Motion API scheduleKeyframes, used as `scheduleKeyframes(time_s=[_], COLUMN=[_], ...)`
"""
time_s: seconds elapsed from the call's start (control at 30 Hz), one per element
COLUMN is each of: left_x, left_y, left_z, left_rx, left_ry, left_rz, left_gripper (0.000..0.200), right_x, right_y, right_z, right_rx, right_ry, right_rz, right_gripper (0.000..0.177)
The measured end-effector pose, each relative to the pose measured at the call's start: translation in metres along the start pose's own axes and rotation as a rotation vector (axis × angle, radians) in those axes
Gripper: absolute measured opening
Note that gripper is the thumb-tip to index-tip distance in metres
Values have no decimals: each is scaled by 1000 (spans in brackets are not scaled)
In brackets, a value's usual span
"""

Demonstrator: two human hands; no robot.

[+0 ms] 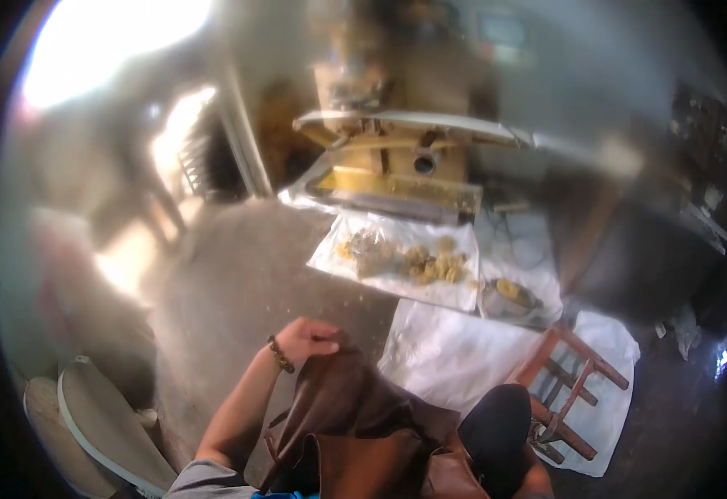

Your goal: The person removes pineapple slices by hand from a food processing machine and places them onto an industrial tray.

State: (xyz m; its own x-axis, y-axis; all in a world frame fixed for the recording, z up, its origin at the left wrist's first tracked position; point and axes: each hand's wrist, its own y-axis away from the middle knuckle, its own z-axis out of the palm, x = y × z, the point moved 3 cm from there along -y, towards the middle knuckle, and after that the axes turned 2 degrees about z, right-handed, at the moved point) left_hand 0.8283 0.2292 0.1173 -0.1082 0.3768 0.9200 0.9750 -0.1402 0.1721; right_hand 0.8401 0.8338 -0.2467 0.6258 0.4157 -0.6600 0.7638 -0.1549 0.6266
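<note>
My left hand [309, 337], with a beaded bracelet on its wrist, pinches the upper edge of a brown leather-like apron [351, 399] spread over my lap. My right hand cannot be made out; only a patch of skin shows at the bottom edge, beside my dark-clothed knee [496, 432]. Ahead, a white sheet [355, 270] bears clumps of yellowish-brown material [434, 264]. To its right, a bowl-like object [509, 295] with something yellow in it rests on another white sheet.
Beyond the sheet stands a machine [446, 166] with a yellowish tray [380, 185] in front. A reddish wooden stool [571, 391] lies tipped over on white sheeting [617, 341] at the right. Rounded, pale-rimmed boards [110, 424] are at the lower left.
</note>
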Motion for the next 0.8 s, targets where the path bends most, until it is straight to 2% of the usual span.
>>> scheduleKeyframes(time_s=[0.07,0.13,0.23,0.27,0.33,0.37,0.47,0.53,0.6,0.63,0.7,0.77,0.8], left_x=[26,81,117,121,123,125,136,143,140,137,129,109,95], left_y=[-2,12,29,33,40,43,56,67,75,81,97,107,109], left_z=[12,29,40,44,50,53,60,59,53,47,33,18,11], left_rx=[14,14,49,50,53,52,30,103,183,260,335,467,502], left_ry=[-9,-116,-94,-81,314,330,505,584,646,693,716,770,829], left_rz=[80,281,396,407,344,354,483,523,554,573,563,538,558], left_gripper=[29,26,25,25,25,25,24,23,23,22,22,24,26], right_x=[-6,-24,-87,-113,-166,-190,-288,-298,-295,-263,-224,-213,-221], right_y=[5,3,26,48,123,163,303,325,323,289,247,242,250], right_z=[-20,-41,-95,-113,-137,-138,-82,-35,6,18,41,59,61], right_rx=[40,106,364,457,640,701,829,597,316,188,59,-38,-37], right_ry=[-65,-138,-311,-358,-377,-328,54,373,586,751,915,818,819], right_rz=[-9,-64,-319,-437,-683,-757,-818,-902,-894,-886,-866,-673,-669], right_gripper=[33,30,24,23,20,18,15,18,26,30,34,27,27])
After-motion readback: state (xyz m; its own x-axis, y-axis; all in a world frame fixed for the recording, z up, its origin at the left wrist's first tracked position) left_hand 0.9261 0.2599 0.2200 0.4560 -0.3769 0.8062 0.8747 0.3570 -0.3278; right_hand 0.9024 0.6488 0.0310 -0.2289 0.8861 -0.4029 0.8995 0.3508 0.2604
